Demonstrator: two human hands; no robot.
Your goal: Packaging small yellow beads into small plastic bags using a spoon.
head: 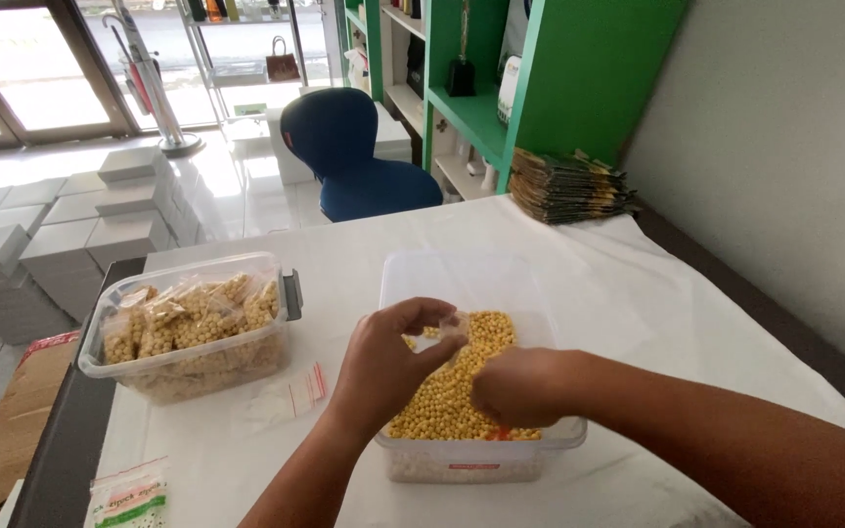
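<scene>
Now hands [457,367] hold small bag [454,326] mouth-up.

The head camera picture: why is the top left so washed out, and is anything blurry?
In the head view, daylight through the glass doors blows out the glossy white floor; the clear plastic tub of yellow beads stays evenly lit, and the right hand looks slightly soft.

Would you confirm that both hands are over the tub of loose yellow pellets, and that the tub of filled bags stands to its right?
Not quite: the head view shows the tub of filled bags to the left of the pellet tub. Both hands, left and right, are indeed over the pellets.
</scene>
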